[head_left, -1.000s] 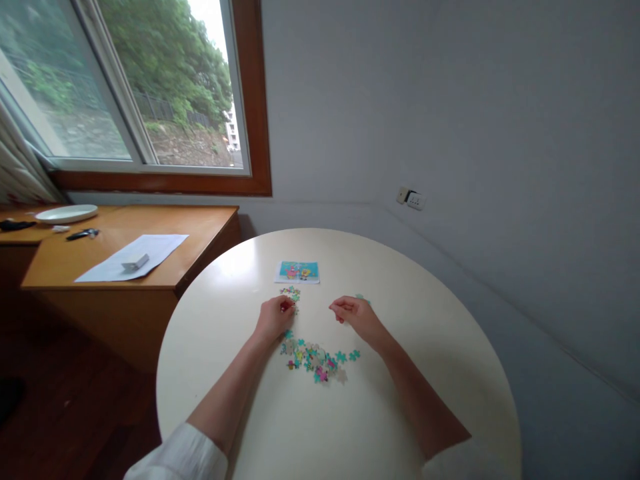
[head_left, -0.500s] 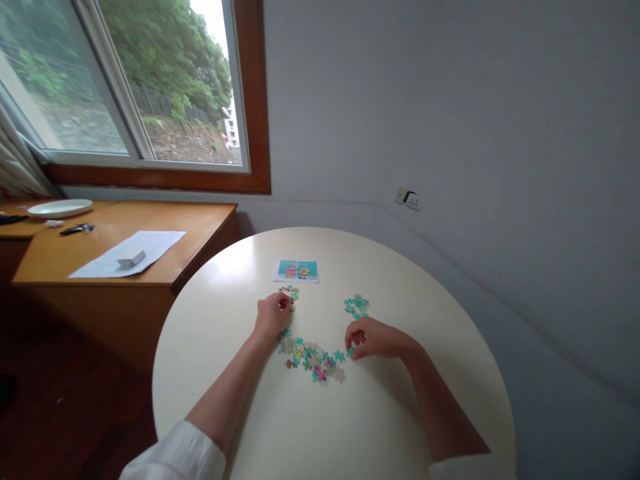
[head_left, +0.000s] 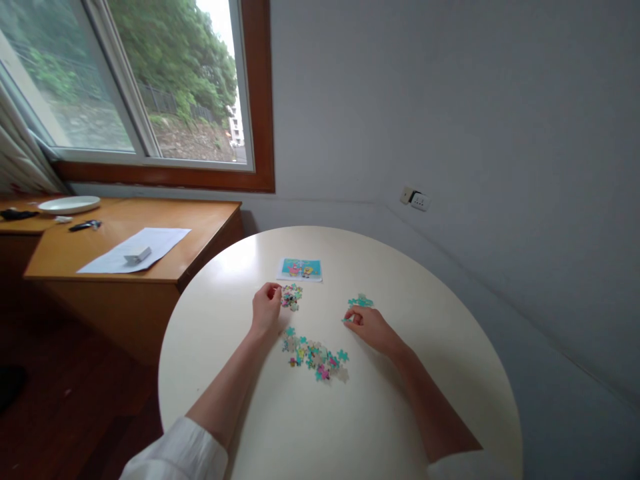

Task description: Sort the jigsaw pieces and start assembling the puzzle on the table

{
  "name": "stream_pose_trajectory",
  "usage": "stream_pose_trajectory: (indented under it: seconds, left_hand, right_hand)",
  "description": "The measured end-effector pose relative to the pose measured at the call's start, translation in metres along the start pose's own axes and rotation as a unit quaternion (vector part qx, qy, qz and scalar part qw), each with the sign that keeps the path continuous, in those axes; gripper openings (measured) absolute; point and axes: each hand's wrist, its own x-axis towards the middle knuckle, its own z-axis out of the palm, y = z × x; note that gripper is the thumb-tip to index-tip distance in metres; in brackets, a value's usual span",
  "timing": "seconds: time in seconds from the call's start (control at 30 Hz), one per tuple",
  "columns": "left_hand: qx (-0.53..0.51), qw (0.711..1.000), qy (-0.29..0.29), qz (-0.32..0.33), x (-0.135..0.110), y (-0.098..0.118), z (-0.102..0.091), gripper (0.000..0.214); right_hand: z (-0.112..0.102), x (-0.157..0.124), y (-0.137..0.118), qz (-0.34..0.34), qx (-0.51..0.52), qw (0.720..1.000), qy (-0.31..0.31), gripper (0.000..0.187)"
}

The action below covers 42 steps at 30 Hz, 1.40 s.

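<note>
My right hand (head_left: 370, 325) pinches a teal jigsaw puzzle piece (head_left: 346, 321) at its fingertips, just in front of a small group of teal puzzle pieces (head_left: 361, 301). Over on the left, my left hand (head_left: 267, 307) has its fingers curled together beside a cluster of multicoloured puzzle pieces (head_left: 292, 296). Whether a piece sits in those fingers I cannot make out. A larger loose pile of mixed teal, pink, yellow and pale pieces (head_left: 316, 357) lies nearer to me, between both forearms.
Behind the pieces lies a picture card (head_left: 300, 269) with cartoon figures, on the round white table (head_left: 400, 413). To the left stands a wooden desk (head_left: 210, 223) bearing paper (head_left: 165, 240), a small white box (head_left: 137, 255) and a white plate (head_left: 69, 205).
My right hand has moved away from me with a teal piece from the near pile's right end to the teal group. My left hand has shifted slightly back and left, uncovering the multicoloured cluster.
</note>
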Motion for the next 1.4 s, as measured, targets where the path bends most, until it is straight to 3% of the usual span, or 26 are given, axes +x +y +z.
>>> stream_pose_trajectory:
  seconds: [0.13,0.3,0.53,0.63,0.73,0.87,0.97,1.2,1.3,1.4]
  left_hand:
    - [0.081,0.996,-0.047,0.003,-0.002,-0.001,0.001,0.015]
    - [0.246,0.956,-0.136,0.077,-0.013,0.001,0.007,0.018]
    - [0.347,0.914,-0.177,0.114,-0.019,0.007,0.007,0.025]
    - [0.349,0.912,-0.184,0.109,-0.019,0.007,0.007,0.022]
    - [0.347,0.913,-0.184,0.110,-0.019,0.007,0.008,0.020]
    - [0.347,0.913,-0.183,0.114,-0.020,0.006,0.009,0.018]
    - [0.342,0.912,-0.190,0.119,-0.021,0.006,0.009,0.018]
    - [0.303,0.919,-0.192,0.164,-0.021,0.008,0.009,0.018]
    - [0.241,0.932,-0.206,0.177,-0.021,0.009,0.010,0.017]
    - [0.127,0.957,-0.228,0.128,-0.023,0.012,0.015,0.013]
  right_hand:
    - [0.002,0.002,0.002,0.015,-0.028,0.999,0.040,0.012]
    - [0.008,0.004,0.007,0.002,-0.025,0.995,0.098,0.021]
    - [0.007,0.006,0.015,0.018,-0.032,0.973,0.226,0.028]
    - [0.004,0.006,0.015,-0.022,-0.071,0.966,0.247,0.028]
    - [0.007,0.007,0.011,-0.092,-0.109,0.963,0.228,0.025]
    - [0.012,0.007,0.004,-0.116,-0.147,0.971,0.150,0.018]
    - [0.013,0.006,0.000,-0.098,-0.167,0.976,0.098,0.018]
    - [0.008,0.002,-0.005,0.004,-0.239,0.964,0.120,0.020]
    - [0.007,0.001,-0.009,-0.007,-0.215,0.965,0.148,0.019]
    - [0.009,0.000,-0.018,-0.053,-0.138,0.973,0.176,0.021]
